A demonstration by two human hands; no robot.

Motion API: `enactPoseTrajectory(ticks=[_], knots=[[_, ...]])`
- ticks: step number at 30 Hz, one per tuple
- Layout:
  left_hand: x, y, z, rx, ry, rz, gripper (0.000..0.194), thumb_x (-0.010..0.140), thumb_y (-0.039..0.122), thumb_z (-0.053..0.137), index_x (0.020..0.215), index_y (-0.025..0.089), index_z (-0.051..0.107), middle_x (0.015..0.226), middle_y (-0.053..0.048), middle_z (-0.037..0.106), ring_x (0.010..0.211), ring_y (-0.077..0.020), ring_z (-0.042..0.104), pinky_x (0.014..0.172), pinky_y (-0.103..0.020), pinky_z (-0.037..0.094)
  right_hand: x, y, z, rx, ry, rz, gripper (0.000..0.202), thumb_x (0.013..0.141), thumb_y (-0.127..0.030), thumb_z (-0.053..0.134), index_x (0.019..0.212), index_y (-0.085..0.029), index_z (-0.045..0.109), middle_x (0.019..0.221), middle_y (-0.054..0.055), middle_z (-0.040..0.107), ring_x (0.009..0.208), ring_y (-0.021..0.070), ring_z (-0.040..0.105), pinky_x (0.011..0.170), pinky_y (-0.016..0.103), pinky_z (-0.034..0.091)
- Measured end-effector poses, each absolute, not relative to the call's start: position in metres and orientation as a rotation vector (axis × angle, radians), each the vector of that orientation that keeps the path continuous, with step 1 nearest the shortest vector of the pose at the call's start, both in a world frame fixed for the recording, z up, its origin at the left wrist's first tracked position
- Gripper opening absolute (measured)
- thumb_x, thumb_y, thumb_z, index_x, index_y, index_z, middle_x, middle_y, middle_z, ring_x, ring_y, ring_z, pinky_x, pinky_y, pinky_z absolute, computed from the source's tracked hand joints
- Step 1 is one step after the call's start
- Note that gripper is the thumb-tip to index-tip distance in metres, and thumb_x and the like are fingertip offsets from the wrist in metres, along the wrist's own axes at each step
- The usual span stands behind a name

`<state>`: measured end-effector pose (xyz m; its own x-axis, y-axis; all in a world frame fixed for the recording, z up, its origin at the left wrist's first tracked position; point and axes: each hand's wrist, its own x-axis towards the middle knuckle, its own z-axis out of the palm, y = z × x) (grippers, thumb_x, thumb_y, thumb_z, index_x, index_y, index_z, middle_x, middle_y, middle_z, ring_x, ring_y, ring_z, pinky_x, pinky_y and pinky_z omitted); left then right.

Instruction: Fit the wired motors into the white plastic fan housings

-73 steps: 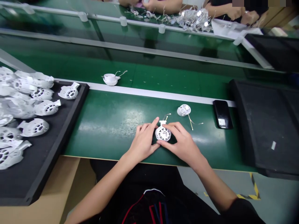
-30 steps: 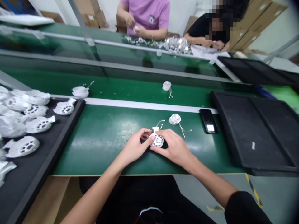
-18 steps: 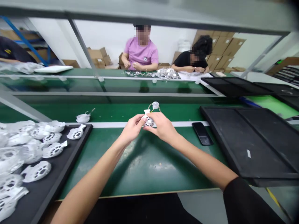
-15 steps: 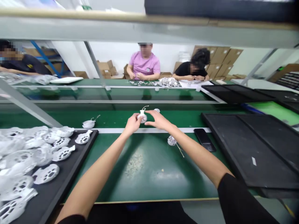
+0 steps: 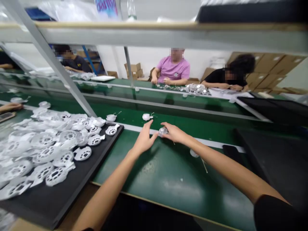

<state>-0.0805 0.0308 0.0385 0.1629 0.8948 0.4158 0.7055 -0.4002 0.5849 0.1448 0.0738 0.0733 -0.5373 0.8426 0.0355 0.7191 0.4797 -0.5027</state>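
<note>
My right hand (image 5: 172,132) grips a small round translucent part (image 5: 163,131) with a thin wire hanging from it, above the pale strip along the green bench. Just left of that part, my left hand (image 5: 145,138) has its fingers apart and holds nothing; its thumb is close to the part's edge. Beyond my left hand lies a white round part with a wire (image 5: 146,116). Another such part (image 5: 111,117) rests further left. Beneath my right forearm sits a round part with a wire (image 5: 194,153), partly covered.
A black tray (image 5: 96,163) heaped with white perforated covers (image 5: 45,140) fills the left. A dark phone (image 5: 232,153) and black trays (image 5: 271,160) lie right. Several people sit across; another person's hand (image 5: 11,107) is at far left. A slanted metal post (image 5: 60,70) crosses the view.
The view has turned left. My left hand has let go of the white part, which now lies on the green surface. My right hand has taken hold of a translucent round part.
</note>
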Motion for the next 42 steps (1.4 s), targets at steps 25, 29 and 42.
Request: enactPoseTrajectory(ticks=[25,29,42], knots=[[-0.073,-0.104,0.005,2.135,1.191,0.665,0.033,0.111,0.027,0.039,0.141,0.032,0.052,0.145,-0.001,0.063,0.137,-0.0181,0.055,0.129,-0.048,0.021,0.165,-0.074,0.014,-1.194,-2.380,0.910,0.019,0.111,-0.036,0.042,0.108,-0.026,0.058,0.092,0.000,0.073,0.078,0.0186,0.064,0.081,0.034,0.044],[-0.074,-0.106,0.005,2.200,1.158,0.623,0.035,0.111,0.024,0.036,0.142,0.031,0.051,0.148,-0.002,0.060,0.139,-0.0180,0.054,0.130,-0.048,0.018,0.167,-0.076,0.008,-1.244,-2.433,0.794,0.023,0.112,-0.038,0.038,0.107,-0.026,0.058,0.074,-0.003,0.067,0.062,0.0167,0.055,0.077,0.033,0.041],[-0.074,-0.107,0.005,2.219,1.183,0.591,0.038,0.109,0.021,0.035,0.137,0.033,0.058,0.148,-0.001,0.059,0.139,-0.0200,0.054,0.131,-0.051,0.018,0.174,-0.075,-0.002,-1.241,-2.532,0.639,0.030,0.112,-0.036,0.037,0.114,-0.028,0.066,0.065,-0.003,0.064,0.057,0.0156,0.053,0.073,0.033,0.039]])
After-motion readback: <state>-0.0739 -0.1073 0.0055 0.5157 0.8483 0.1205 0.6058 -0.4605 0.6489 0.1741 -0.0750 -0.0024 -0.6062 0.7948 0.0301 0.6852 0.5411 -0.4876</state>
